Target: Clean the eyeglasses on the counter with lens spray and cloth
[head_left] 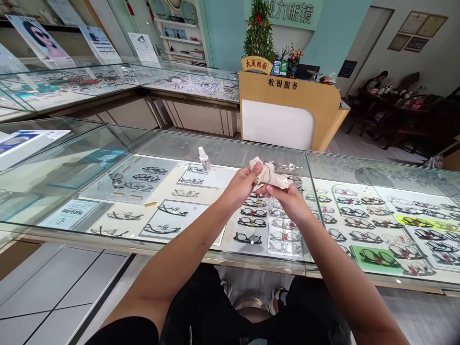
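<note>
Both hands meet above the glass display counter. My left hand pinches a cream cleaning cloth wrapped round a pair of thin-framed glasses. My right hand grips the same cloth and glasses from below, fingers closed. A small white spray bottle stands on the glass just left of my left hand. Most of the glasses frame is hidden by the cloth.
Rows of spectacle frames lie under the glass. A wooden cashier desk with a potted plant stands behind. More glass cases run along the left. A dark table with a seated person is at the far right.
</note>
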`<action>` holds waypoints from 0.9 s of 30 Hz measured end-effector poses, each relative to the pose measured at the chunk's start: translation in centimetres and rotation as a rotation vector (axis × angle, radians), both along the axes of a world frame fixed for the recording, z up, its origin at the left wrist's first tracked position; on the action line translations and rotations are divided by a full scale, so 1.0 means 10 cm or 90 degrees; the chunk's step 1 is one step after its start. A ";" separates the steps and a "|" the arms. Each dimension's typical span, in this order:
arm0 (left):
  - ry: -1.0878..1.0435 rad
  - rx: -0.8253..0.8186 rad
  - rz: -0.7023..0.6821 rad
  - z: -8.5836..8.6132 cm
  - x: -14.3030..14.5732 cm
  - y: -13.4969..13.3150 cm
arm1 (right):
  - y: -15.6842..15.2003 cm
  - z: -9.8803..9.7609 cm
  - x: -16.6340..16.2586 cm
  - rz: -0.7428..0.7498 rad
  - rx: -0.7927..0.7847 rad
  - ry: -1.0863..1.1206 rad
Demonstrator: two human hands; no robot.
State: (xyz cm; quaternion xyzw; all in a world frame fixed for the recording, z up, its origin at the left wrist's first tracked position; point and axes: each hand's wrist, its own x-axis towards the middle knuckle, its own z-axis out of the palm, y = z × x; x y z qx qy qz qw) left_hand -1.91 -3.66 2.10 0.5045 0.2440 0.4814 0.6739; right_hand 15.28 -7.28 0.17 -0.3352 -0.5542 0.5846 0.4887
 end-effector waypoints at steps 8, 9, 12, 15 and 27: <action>0.012 0.044 -0.080 0.01 -0.09 0.05 | 0.00 0.08 0.00 -0.007 -0.045 0.091; 0.008 0.054 -0.093 0.01 -0.08 0.04 | 0.01 0.07 -0.01 0.000 -0.050 0.092; -0.006 0.067 -0.090 -0.01 -0.05 0.03 | 0.01 0.01 -0.03 0.013 -0.043 0.073; -0.016 0.070 -0.052 -0.04 -0.02 0.03 | 0.01 -0.02 -0.02 0.013 -0.025 0.029; 0.000 0.074 -0.013 -0.09 -0.05 0.05 | 0.02 0.01 -0.02 0.015 -0.031 0.031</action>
